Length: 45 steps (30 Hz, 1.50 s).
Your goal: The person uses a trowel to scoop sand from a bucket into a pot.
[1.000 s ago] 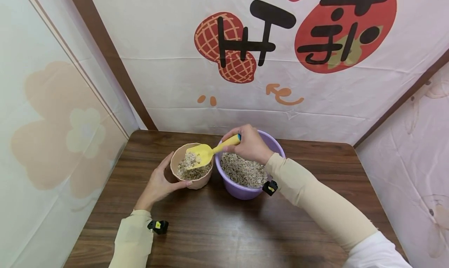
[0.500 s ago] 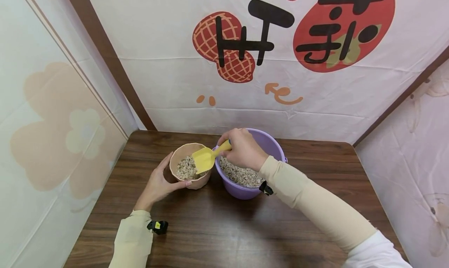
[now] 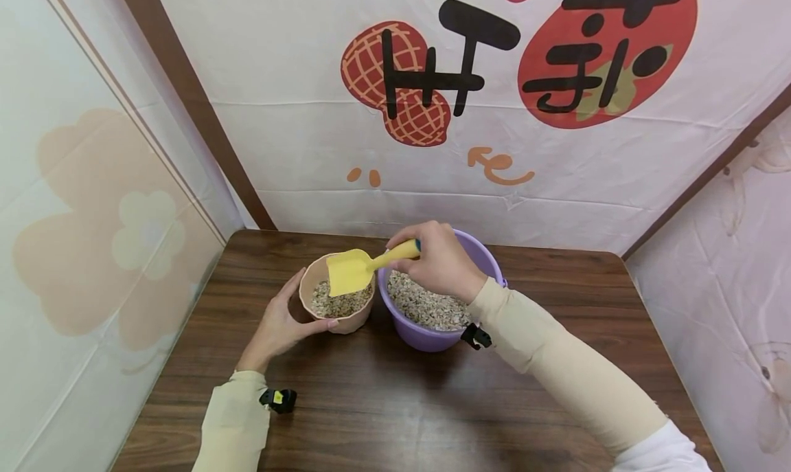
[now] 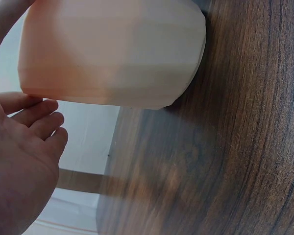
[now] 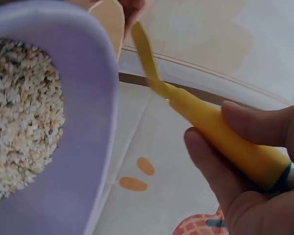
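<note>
In the head view, my right hand [image 3: 441, 259] grips the handle of a yellow toy shovel [image 3: 351, 273] between thumb and fingers. Its blade hangs over a peach flowerpot [image 3: 355, 321] with a scalloped rim, and no gravel shows on it. Pale gravel [image 3: 330, 300] partly fills the pot. My left hand [image 3: 281, 328] holds the pot from the left, thumb on the near side and fingers around the far side. From the left wrist, the pot's faceted wall [image 4: 108, 54] stands above the curled fingers [image 4: 51, 122]. In the right wrist view the shovel handle [image 5: 225, 132] lies between thumb and fingers.
A purple bucket [image 3: 426, 338] with more gravel [image 3: 426, 304] stands right of the pot, under my right hand. Both rest on a dark wood table [image 3: 383, 403]. A printed cloth wall [image 3: 296, 149] rises behind the table's back edge.
A second ago the shovel carried gravel over the pot. It tipped and shifted right, then came back left with a bare blade. My left hand has stayed on the pot.
</note>
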Each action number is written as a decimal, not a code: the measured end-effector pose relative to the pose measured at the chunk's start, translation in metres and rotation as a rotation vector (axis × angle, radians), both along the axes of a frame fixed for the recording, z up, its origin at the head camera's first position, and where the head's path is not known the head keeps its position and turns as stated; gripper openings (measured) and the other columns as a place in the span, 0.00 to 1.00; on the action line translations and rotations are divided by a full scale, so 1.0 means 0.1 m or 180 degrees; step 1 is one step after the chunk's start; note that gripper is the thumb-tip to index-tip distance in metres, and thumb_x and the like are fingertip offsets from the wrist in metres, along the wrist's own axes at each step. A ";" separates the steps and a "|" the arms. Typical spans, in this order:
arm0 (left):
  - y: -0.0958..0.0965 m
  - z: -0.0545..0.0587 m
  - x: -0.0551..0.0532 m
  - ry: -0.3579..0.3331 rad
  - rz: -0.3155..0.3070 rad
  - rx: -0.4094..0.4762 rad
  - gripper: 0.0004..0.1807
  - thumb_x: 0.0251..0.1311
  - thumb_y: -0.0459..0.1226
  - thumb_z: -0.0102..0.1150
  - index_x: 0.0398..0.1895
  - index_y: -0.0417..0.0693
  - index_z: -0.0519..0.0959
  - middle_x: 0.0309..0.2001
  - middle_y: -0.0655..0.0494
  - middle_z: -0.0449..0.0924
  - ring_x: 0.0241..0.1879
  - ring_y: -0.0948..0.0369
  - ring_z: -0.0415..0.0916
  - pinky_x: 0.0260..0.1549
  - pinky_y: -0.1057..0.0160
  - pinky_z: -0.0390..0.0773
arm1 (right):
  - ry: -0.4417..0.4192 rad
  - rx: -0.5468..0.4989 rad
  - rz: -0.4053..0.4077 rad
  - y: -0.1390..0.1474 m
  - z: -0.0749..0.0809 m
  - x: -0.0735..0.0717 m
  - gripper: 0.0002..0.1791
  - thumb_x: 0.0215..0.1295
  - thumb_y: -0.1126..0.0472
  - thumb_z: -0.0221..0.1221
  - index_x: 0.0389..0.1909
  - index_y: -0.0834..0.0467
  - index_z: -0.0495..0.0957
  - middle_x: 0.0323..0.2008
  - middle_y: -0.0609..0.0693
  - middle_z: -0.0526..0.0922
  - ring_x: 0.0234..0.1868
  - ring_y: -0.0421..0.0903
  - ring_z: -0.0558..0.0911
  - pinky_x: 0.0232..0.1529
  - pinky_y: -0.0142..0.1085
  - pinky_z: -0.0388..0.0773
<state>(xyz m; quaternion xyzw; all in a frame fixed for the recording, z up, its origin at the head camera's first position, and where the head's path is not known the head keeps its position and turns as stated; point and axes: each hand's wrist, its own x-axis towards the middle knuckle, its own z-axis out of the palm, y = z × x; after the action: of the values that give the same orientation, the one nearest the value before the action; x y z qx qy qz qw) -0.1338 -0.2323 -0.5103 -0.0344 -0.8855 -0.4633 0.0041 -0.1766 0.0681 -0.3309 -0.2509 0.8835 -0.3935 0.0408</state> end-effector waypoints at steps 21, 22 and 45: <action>0.00 -0.01 -0.02 0.0047 0.0002 -0.0023 0.67 0.41 0.51 0.84 0.81 0.43 0.52 0.79 0.42 0.52 0.77 0.41 0.49 0.70 0.34 0.55 | -0.0525 -0.1518 -0.0609 0.77 -0.12 0.09 0.15 0.59 0.66 0.73 0.48 0.61 0.88 0.41 0.55 0.87 0.35 0.43 0.80 0.35 0.30 0.79; 0.00 -0.01 -0.02 0.0056 0.0000 -0.0016 0.67 0.41 0.51 0.84 0.81 0.43 0.53 0.79 0.42 0.52 0.76 0.42 0.49 0.70 0.34 0.55 | -0.0561 -0.1574 -0.0645 0.81 -0.13 0.11 0.16 0.59 0.66 0.73 0.49 0.62 0.87 0.43 0.55 0.87 0.37 0.43 0.82 0.37 0.31 0.81; 0.01 0.02 -0.02 -0.0011 0.0003 -0.0076 0.67 0.41 0.52 0.84 0.81 0.43 0.51 0.79 0.41 0.51 0.77 0.41 0.48 0.70 0.34 0.54 | -0.0762 -0.1876 -0.1339 1.60 -0.66 0.36 0.23 0.61 0.62 0.73 0.54 0.70 0.82 0.45 0.52 0.86 0.43 0.42 0.83 0.42 0.30 0.83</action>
<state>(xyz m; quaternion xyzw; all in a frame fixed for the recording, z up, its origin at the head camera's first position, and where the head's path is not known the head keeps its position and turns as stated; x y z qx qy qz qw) -0.1357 -0.2316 -0.5081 -0.0332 -0.8910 -0.4527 0.0024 -0.1406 0.2282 -0.3969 -0.0173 0.7537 -0.6569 -0.0118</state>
